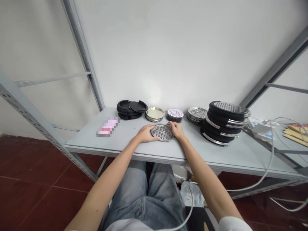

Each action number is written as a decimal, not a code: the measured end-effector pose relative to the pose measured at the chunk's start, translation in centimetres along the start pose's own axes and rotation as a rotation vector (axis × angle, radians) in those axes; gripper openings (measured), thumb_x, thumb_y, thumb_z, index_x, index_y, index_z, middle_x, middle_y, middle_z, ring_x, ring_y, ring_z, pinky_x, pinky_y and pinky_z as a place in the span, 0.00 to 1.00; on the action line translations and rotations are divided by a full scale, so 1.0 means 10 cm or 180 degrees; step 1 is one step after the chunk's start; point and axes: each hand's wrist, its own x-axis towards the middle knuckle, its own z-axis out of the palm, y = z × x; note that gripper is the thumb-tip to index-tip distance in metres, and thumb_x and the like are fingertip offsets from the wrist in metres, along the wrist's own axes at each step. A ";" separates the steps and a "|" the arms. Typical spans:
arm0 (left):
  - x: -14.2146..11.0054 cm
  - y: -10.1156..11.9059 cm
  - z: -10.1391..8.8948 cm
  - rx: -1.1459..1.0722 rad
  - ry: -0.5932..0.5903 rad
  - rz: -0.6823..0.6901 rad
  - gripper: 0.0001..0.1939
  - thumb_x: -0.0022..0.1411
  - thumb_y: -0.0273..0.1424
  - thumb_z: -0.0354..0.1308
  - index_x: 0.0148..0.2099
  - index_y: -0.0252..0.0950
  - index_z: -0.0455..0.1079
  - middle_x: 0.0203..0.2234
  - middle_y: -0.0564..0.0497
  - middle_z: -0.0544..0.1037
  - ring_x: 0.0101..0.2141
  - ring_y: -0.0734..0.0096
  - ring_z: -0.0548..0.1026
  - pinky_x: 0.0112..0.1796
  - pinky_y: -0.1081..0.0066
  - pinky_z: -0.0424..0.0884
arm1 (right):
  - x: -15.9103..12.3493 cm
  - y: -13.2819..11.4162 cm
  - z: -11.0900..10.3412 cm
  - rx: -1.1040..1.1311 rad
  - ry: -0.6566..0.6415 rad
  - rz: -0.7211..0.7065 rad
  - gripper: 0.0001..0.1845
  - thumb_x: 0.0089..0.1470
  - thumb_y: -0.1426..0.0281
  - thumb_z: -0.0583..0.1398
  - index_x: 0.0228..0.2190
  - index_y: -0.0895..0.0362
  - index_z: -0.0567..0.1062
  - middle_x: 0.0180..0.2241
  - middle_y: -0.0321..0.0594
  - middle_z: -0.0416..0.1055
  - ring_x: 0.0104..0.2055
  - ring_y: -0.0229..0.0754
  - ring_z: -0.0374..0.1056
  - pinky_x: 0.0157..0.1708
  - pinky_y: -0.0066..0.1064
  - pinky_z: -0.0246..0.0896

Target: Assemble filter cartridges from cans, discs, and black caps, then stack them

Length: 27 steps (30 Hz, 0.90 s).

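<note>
A round metal disc (162, 132) with a perforated grate pattern lies on the grey table (134, 141) in front of me. My left hand (146, 133) grips its left rim, with the thumb along the near edge. On the opposite side, my right hand (176, 130) holds the right rim, fingers curled over the far edge. Just behind the disc stand a stack of shallow gold-coloured tins (155, 114) and a stack of round pieces topped by a lilac perforated one (175, 115). To their right is a stack of silver perforated discs (197, 114).
Stacked black round holders (132, 109) sit at the back left, near a pixelated pink item (108, 126). A tall stack of black and silver round pieces (223, 122) rises at right. Metal shelf posts (81, 51) flank the table. A white cable (270, 160) hangs over the right front edge.
</note>
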 end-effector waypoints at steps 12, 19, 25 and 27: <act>0.02 -0.10 0.07 -0.0227 0.0234 0.0124 0.36 0.52 0.48 0.64 0.59 0.36 0.68 0.58 0.43 0.69 0.57 0.56 0.67 0.60 0.60 0.60 | 0.00 0.02 0.05 -0.0363 -0.0352 -0.0068 0.28 0.63 0.58 0.46 0.33 0.58 0.81 0.47 0.47 0.76 0.50 0.48 0.71 0.53 0.38 0.61; 0.03 -0.15 0.10 -0.0344 0.0300 0.0166 0.32 0.54 0.44 0.64 0.58 0.35 0.68 0.57 0.43 0.69 0.56 0.56 0.67 0.59 0.60 0.61 | 0.02 0.03 0.05 -0.0415 -0.0265 -0.0081 0.29 0.63 0.58 0.45 0.31 0.59 0.81 0.52 0.50 0.72 0.55 0.50 0.67 0.56 0.39 0.58; 0.04 -0.17 0.13 -0.0425 0.0406 0.0279 0.31 0.53 0.43 0.65 0.56 0.35 0.69 0.56 0.42 0.71 0.55 0.55 0.69 0.58 0.58 0.63 | 0.00 -0.03 0.03 -0.0379 -0.0259 0.0047 0.30 0.63 0.56 0.46 0.30 0.59 0.81 0.53 0.48 0.72 0.55 0.50 0.67 0.55 0.38 0.58; 0.04 -0.18 0.13 -0.0471 0.0444 0.0313 0.30 0.52 0.41 0.66 0.56 0.35 0.70 0.55 0.42 0.72 0.54 0.54 0.70 0.57 0.58 0.64 | 0.00 -0.05 0.02 -0.0312 -0.0271 0.0116 0.29 0.62 0.56 0.47 0.29 0.58 0.81 0.53 0.47 0.71 0.55 0.49 0.67 0.55 0.37 0.58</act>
